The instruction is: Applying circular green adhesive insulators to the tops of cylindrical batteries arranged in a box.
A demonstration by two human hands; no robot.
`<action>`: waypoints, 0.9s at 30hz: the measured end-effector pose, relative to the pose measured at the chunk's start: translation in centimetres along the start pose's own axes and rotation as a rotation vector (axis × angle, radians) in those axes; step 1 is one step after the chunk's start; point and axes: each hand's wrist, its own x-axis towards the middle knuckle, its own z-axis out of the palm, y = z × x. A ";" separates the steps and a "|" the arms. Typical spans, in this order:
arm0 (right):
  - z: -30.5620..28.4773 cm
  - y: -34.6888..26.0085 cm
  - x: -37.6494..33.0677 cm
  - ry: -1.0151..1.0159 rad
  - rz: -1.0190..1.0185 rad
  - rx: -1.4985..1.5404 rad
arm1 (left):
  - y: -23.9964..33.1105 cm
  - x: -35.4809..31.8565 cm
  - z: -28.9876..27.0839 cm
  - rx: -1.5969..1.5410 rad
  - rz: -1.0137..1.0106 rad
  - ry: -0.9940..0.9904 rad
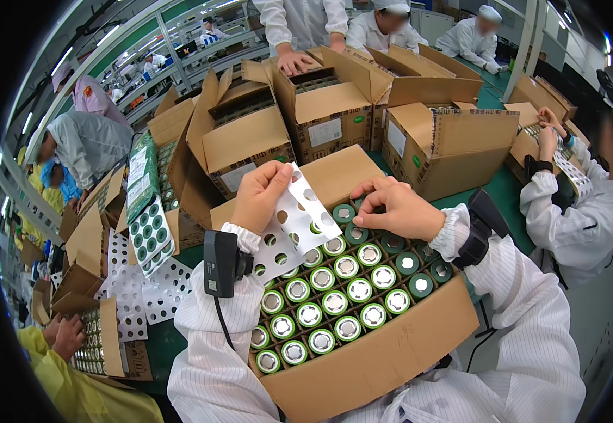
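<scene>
Head view, left hand (259, 195) lifting perforated sheet (299, 218)

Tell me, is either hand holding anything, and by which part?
The left hand pinches a white perforated sheet by its upper edge. The right hand holds nothing; its fingertips rest on the green cells in the box.

You are on a factory packing line. Around you, workers in white coats and caps (385, 5) bend over a long green desk (504, 185) crowded with open cardboard boxes (239, 134) of green cylindrical battery cells (335, 302), with perforated white sheets (137, 289) piled beside them and metal racking (180, 42) behind.
</scene>
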 end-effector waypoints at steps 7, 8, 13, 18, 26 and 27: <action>0.1 0.2 0.0 -0.009 -0.009 0.009 | -0.1 0.1 0.0 0.011 0.003 -0.012; 0.1 0.2 0.0 -0.009 -0.009 0.009 | -0.1 0.1 -0.1 0.011 0.002 -0.012; 0.3 0.2 -0.1 0.001 -0.022 0.001 | -0.1 0.0 -0.3 -0.006 -0.014 -0.024; 0.4 -1.1 -1.0 0.101 -0.105 -0.138 | -0.1 -0.1 0.1 -0.027 -0.010 -0.025; 0.8 -3.2 -1.1 0.148 -0.547 -0.801 | -0.2 0.4 -0.2 -0.015 0.014 -0.019; 0.8 -3.3 -1.1 0.148 -0.550 -0.806 | -0.1 0.5 -0.1 -0.022 -0.006 -0.022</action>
